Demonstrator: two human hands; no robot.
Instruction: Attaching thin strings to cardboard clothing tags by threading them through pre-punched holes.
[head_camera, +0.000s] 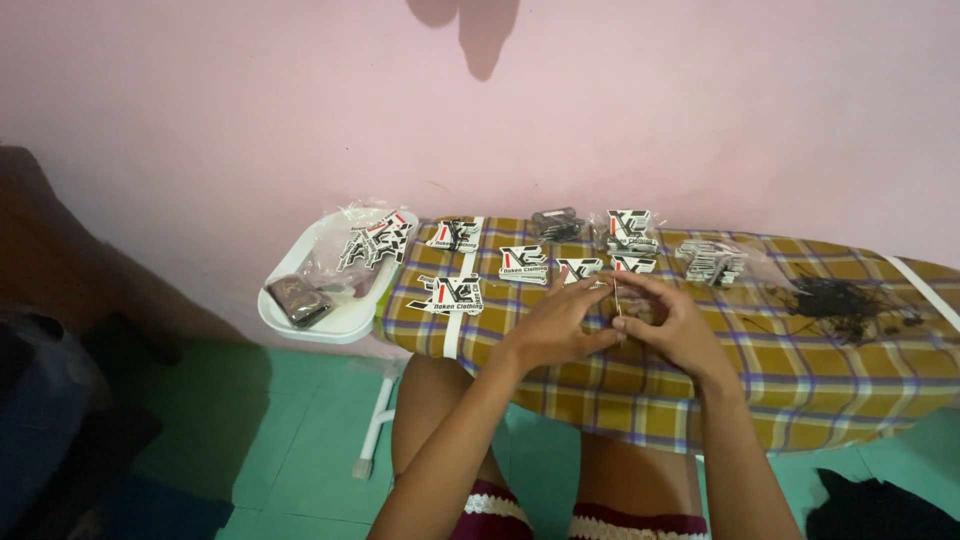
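Seen from above, both hands meet over a plaid worktop (800, 370). The right hand (668, 322) pinches a thin pin (616, 297) upright; the left hand (560, 325) closes on a small tag (600, 300) beside that grip. Steady both wrists on the cloth. More tags (524, 263) lie just beyond.

Dim, soft indoor light; edges slightly warped.

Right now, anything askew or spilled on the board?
Nothing damaged. The dark threads lie in a loose tangle at the right of the plaid board, and the printed tags sit at mixed angles. Both hands meet mid-board.
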